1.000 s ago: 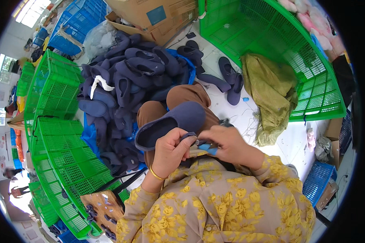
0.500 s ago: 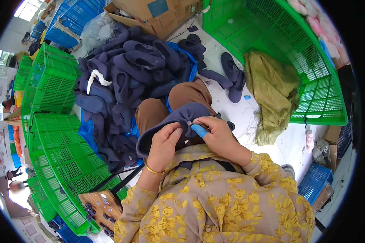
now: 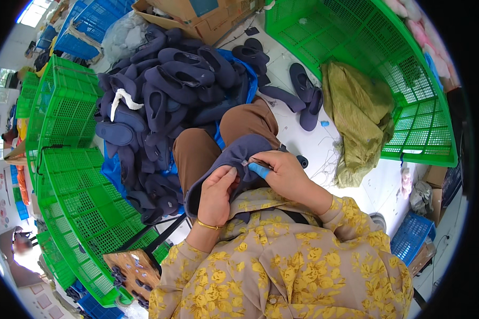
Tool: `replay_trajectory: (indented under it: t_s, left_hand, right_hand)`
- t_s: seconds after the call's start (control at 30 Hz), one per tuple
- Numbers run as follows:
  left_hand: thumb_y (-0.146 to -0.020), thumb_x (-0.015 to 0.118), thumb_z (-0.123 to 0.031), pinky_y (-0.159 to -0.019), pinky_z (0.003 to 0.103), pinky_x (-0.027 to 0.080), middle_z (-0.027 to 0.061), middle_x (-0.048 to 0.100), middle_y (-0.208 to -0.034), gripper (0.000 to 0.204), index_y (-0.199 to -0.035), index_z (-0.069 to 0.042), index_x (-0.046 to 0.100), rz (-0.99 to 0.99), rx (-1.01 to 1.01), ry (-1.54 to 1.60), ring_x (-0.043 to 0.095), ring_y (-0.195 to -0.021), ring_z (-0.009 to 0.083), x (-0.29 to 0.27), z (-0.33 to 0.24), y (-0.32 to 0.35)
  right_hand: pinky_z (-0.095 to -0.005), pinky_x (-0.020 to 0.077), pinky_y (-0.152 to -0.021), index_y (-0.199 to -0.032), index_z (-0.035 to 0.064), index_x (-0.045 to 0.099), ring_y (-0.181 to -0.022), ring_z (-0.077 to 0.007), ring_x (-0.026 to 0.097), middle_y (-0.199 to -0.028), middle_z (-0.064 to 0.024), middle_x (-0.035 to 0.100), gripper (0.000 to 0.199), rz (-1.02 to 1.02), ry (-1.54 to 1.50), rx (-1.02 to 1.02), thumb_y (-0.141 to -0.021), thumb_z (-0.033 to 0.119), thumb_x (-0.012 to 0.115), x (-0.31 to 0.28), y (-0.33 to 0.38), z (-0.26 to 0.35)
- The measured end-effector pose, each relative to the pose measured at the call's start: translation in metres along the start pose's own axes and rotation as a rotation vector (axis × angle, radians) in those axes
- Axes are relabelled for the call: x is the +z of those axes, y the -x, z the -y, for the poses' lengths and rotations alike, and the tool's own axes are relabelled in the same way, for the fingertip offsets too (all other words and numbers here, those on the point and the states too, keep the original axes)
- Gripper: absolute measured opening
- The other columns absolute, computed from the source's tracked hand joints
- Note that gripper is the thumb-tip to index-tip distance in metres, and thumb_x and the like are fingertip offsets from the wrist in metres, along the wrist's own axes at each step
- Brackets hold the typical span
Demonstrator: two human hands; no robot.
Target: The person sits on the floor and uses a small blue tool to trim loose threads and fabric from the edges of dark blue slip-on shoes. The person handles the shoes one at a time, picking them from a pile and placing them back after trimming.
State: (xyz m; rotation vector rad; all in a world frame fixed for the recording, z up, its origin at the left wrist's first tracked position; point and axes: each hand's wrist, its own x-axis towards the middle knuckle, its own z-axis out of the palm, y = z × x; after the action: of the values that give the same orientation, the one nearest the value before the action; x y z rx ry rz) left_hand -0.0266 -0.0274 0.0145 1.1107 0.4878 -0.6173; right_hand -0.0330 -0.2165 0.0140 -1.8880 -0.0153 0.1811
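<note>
A navy fabric shoe (image 3: 248, 147) lies across my lap, between my brown-trousered knees and my body. My left hand (image 3: 216, 195), with a gold bangle at the wrist, pinches the shoe's near edge between thumb and fingers. On the other side my right hand (image 3: 286, 175) grips the same shoe, its thumb wrapped in blue tape (image 3: 259, 170). Both sets of fingertips meet near a small pale spot on the fabric, too small to make out. Whether a small tool is in my right fingers is hidden.
A large heap of navy shoes (image 3: 178, 74) rests on a blue sheet beyond my knees. Green crates (image 3: 80, 207) line the left; another green crate (image 3: 298, 34) stands far right beside an olive sack (image 3: 354, 117). A wooden board (image 3: 133, 271) with small dark pieces sits lower left.
The shoe in my lap has tilted slightly, and its left end has shifted to the right. My left hand has moved a little right with it; my right hand keeps its grip.
</note>
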Motion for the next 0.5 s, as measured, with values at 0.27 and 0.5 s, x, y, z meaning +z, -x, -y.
replay_trajectory:
  t_s: [0.27, 0.5]
  left_hand:
    - [-0.089, 0.071, -0.018, -0.064, 0.020, 0.036, -0.0045, 0.056, -0.075, 0.015, -0.084, -0.006, 0.064, -0.080, 0.048, -0.099, 0.046, -0.068, 0.0047, 0.017, -0.004, 0.000]
    - [-0.088, 0.073, -0.016, -0.057, 0.020, 0.031, -0.0059, 0.052, -0.070, 0.019, -0.076, -0.008, 0.060, -0.142, 0.098, -0.102, 0.041, -0.062, 0.0040, 0.026, -0.002, -0.004]
  right_hand:
    - [-0.0429, 0.0481, -0.069, -0.095, 0.0051, 0.067, -0.080, -0.0369, 0.063, -0.087, -0.0164, 0.066, 0.021, 0.000, 0.085, 0.013, -0.076, 0.005, 0.058, -0.001, 0.001, 0.010]
    - [-0.0426, 0.0471, -0.066, -0.095, 0.0038, 0.064, -0.077, -0.0360, 0.062, -0.084, -0.0157, 0.065, 0.020, -0.059, 0.140, -0.038, -0.076, 0.002, 0.058, 0.006, 0.006, 0.006]
